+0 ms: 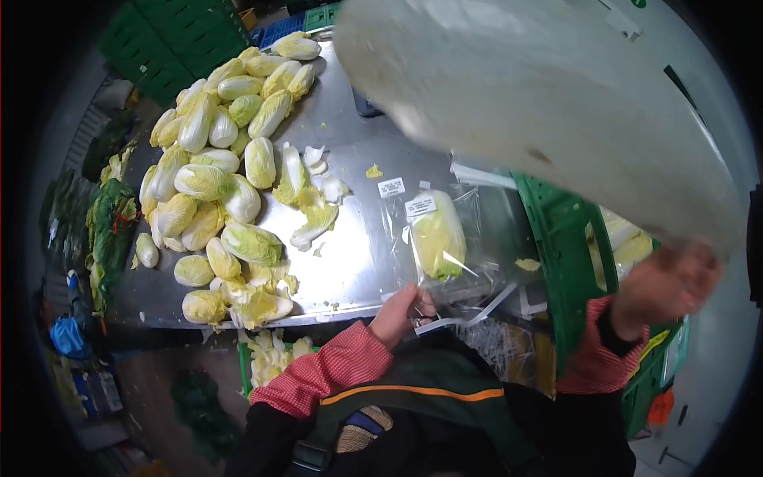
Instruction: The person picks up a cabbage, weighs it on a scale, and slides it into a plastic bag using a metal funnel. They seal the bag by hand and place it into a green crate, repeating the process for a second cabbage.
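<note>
A clear plastic bag (481, 238) lies on the metal table with one napa cabbage (443, 238) inside, a printed white label (421, 207) over it. My left hand (404, 312) is closed on the bag's open end at the table's front edge. To the right, my right hand (671, 286) is raised over a green crate, blurred, its fingers closed at the lower edge of a large whitish sheet (556, 103). The sheet hangs across the upper right and hides part of the table and crate. Another label (391, 188) sits beside the bag.
Many napa cabbages (203, 183) are heaped on the left of the metal table (350, 254). Trimmed leaves (314, 219) lie mid-table. The green crate (560, 238) stands at the right with pale cabbages (628, 238) in it. More green crates (175, 48) are stacked behind.
</note>
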The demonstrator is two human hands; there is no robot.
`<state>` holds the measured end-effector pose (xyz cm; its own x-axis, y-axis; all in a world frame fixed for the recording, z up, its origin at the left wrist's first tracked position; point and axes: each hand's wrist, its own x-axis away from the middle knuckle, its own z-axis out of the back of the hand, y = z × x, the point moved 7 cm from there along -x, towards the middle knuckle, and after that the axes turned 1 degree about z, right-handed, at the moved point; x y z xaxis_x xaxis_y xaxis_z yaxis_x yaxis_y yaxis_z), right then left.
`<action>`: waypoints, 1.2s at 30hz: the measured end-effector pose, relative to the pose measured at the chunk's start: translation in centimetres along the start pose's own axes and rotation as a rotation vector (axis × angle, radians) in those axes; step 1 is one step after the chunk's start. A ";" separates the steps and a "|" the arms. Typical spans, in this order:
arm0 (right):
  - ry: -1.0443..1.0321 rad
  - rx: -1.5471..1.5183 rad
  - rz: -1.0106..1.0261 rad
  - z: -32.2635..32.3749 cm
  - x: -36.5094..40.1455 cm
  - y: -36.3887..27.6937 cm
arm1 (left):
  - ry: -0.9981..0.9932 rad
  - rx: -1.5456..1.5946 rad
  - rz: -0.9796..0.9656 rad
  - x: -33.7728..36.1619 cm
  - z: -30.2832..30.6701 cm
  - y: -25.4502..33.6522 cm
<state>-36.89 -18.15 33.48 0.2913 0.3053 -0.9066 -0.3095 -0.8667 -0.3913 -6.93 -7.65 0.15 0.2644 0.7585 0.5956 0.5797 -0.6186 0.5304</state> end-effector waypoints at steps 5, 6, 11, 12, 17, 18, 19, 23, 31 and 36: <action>-0.764 0.613 -0.203 -8.9 16.3 5.0 | -0.041 -0.368 0.033 1.3 5.4 -3.7; -1.004 0.729 -0.277 -9.7 18.1 5.1 | 0.130 -0.345 0.072 2.0 5.9 -3.5; -1.187 0.457 -1.307 -1.9 31.6 8.3 | 0.223 -0.297 0.085 3.6 7.4 -2.5; -1.089 0.175 -1.479 -0.6 35.1 8.7 | 0.200 -0.278 0.080 3.7 7.6 -2.6; -0.557 -0.145 -1.808 -0.4 32.9 8.6 | 0.275 -0.231 -0.089 4.8 5.7 0.9; -0.578 -0.156 -1.814 -0.4 32.5 9.0 | 0.231 -0.323 -0.105 4.9 6.2 1.6; -0.599 -0.167 -1.819 0.2 32.1 9.5 | 0.257 -0.336 -0.119 4.6 6.7 1.2; -0.833 0.106 -1.689 3.3 33.7 9.9 | 0.289 -0.234 -0.018 5.0 6.5 -2.3; -1.186 0.348 -0.343 -4.7 27.7 -3.2 | 0.297 -0.422 -0.046 5.2 5.8 -3.2; -1.463 0.026 -0.356 -9.4 31.1 -9.8 | 0.273 -0.376 -0.072 5.5 5.5 -3.3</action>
<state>-16.25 -3.90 10.57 -0.7772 0.6191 -0.1126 -0.4395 -0.6622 -0.6069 -3.17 -0.27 -1.61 -0.0076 0.7521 0.6590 0.2566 -0.6355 0.7282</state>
